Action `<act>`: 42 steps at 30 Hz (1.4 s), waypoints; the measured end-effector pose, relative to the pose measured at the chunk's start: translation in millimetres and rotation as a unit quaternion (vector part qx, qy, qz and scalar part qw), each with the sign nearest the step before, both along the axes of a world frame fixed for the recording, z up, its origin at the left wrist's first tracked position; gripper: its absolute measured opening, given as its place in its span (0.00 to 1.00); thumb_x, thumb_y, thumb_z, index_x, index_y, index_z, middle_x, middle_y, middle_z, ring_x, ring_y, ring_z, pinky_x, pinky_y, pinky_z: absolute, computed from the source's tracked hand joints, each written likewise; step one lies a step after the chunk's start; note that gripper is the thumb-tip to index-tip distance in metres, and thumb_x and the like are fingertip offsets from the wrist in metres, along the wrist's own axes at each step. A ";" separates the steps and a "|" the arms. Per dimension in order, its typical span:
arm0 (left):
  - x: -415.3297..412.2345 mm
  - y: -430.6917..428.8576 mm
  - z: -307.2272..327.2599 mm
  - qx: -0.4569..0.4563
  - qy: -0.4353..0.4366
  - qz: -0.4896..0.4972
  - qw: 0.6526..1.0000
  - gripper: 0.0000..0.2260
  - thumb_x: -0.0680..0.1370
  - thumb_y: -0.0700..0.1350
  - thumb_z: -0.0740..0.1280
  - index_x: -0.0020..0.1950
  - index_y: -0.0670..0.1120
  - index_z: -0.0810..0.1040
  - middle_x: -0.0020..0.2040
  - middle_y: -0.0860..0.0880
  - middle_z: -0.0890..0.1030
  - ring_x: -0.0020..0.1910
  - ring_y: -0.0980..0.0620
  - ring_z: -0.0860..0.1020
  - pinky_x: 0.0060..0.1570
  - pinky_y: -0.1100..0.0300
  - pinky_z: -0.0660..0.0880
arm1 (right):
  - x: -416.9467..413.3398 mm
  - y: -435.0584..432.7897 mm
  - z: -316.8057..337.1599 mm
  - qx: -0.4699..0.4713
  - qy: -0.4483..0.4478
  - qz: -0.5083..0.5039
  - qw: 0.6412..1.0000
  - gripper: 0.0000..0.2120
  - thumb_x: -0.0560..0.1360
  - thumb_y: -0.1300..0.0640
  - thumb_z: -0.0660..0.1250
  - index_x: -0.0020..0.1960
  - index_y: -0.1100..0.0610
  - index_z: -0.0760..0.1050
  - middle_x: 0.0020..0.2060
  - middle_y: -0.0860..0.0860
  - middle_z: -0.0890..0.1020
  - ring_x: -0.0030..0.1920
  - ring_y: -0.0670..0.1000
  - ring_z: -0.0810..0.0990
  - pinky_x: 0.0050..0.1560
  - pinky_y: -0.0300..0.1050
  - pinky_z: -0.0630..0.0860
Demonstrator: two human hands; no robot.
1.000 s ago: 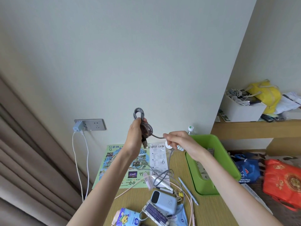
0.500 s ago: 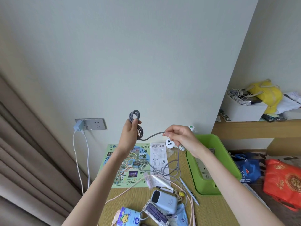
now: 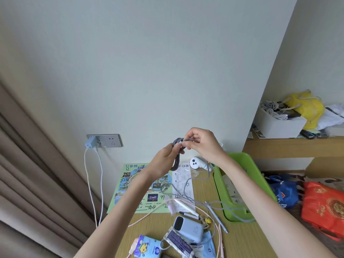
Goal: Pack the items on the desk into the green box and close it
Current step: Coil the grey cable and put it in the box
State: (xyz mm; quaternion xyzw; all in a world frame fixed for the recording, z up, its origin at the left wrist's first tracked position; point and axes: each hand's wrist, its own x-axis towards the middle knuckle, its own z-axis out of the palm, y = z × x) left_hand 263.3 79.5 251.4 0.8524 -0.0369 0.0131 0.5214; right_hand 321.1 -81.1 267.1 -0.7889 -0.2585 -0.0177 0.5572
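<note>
**Cable half-coiled, loose tail is the snag risk**

Coiling grey cable (image 3: pixel 176 162) in mid-air above the desk (image 3: pixel 242 243), just left of the green box (image 3: pixel 242 159), not yet inside it. Gripped in left hand (image 3: pixel 162 162), fingers curled round the hanging loops. Pinched at the top turn by right hand (image 3: pixel 202 144), thumb and fingertips closed on the strand.

Failure modes, judged from here:

- Loose tail (image 3: pixel 185 185) hanging down to the desk, running through the clutter and apparently across the near rim of the box. Hauling in slack likely to drag the pens (image 3: pixel 216 216) or the pink cable (image 3: pixel 149 214) along. Cannot tell whether actually tangled or just lying over them.
- Power bank (image 3: pixel 188 229) just beside the tail. Cannot tell whether plugged into it. If so, likely to get yanked across the desk on the next wrap.
- White gadget (image 3: pixel 196 162) right under the right wrist, near the tail's drop line. Easy to knock over with a fast pull.
- Braided cable, probably springy. Dropped into the box unsecured, likely to unwind and ride up over the rim, blocking the close.

Fix: draw the tail in slowly, clear of the clutter.
</note>
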 end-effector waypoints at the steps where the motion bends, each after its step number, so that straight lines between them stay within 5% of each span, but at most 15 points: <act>1: -1.5 0.5 1.8 -0.004 0.008 -0.008 1.000 0.16 0.83 0.54 0.55 0.57 0.46 0.76 0.46 0.57 0.79 0.43 0.63 0.75 0.44 0.69 0.69 | 1.1 0.5 2.5 -0.005 -0.002 -0.001 1.000 0.08 0.69 0.62 0.76 0.38 0.56 0.77 0.33 0.52 0.81 0.34 0.49 0.78 0.42 0.51 0.77; 4: -6.6 1.8 4.3 0.008 0.025 -0.061 0.998 0.10 0.82 0.50 0.61 0.45 0.45 0.72 0.29 0.57 0.71 0.28 0.58 0.68 0.31 0.67 0.65 | 2.8 2.2 10.4 -0.042 -0.021 0.015 0.999 0.09 0.67 0.59 0.78 0.37 0.54 0.78 0.27 0.44 0.78 0.30 0.49 0.72 0.35 0.44 0.69; 9: -12.0 0.5 10.8 -0.027 0.042 -0.042 0.998 0.10 0.82 0.46 0.60 0.52 0.40 0.76 0.31 0.53 0.66 0.24 0.59 0.64 0.25 0.69 0.62 | 0.2 4.3 18.8 0.026 0.005 0.036 0.999 0.07 0.68 0.61 0.77 0.39 0.57 0.78 0.29 0.42 0.78 0.29 0.42 0.70 0.32 0.32 0.67; 14: -14.1 4.9 19.5 -0.118 0.027 -0.002 0.993 0.08 0.83 0.46 0.59 0.51 0.45 0.77 0.31 0.53 0.65 0.26 0.58 0.63 0.26 0.68 0.61 | -1.8 -7.5 7.5 0.052 0.097 0.034 0.993 0.15 0.81 0.50 0.62 0.44 0.60 0.78 0.31 0.46 0.76 0.27 0.45 0.66 0.32 0.39 0.64; 18: -11.0 7.0 26.8 -0.172 -0.007 0.052 0.984 0.09 0.83 0.45 0.59 0.54 0.44 0.77 0.29 0.54 0.65 0.24 0.59 0.63 0.25 0.70 0.62 | -6.6 -11.2 -8.9 0.038 0.109 0.052 0.992 0.21 0.84 0.50 0.54 0.44 0.60 0.79 0.31 0.47 0.73 0.31 0.45 0.68 0.36 0.37 0.67; 27: -16.5 -8.3 37.7 -0.259 -0.006 0.042 0.965 0.12 0.82 0.44 0.59 0.58 0.44 0.80 0.33 0.50 0.63 0.27 0.55 0.62 0.18 0.70 0.57 | -16.5 4.8 -7.4 0.105 0.239 0.180 0.949 0.19 0.79 0.44 0.59 0.37 0.55 0.75 0.28 0.50 0.71 0.28 0.48 0.66 0.33 0.41 0.65; 36: -21.6 -18.7 44.4 -0.287 -0.004 -0.027 0.958 0.12 0.84 0.41 0.55 0.58 0.33 0.72 0.26 0.42 0.78 0.22 0.48 0.77 0.23 0.68 0.71 | -17.5 10.4 -13.4 0.076 0.236 0.125 0.961 0.24 0.74 0.36 0.62 0.43 0.59 0.75 0.27 0.52 0.74 0.28 0.51 0.69 0.34 0.43 0.68; 42: -13.0 -18.0 27.7 -0.203 0.005 0.074 0.976 0.10 0.83 0.49 0.58 0.52 0.42 0.71 0.40 0.46 0.75 0.34 0.52 0.74 0.32 0.61 0.68 | -19.7 9.2 -11.6 0.055 0.252 0.127 0.958 0.17 0.79 0.46 0.60 0.39 0.57 0.74 0.29 0.53 0.77 0.28 0.51 0.71 0.31 0.42 0.66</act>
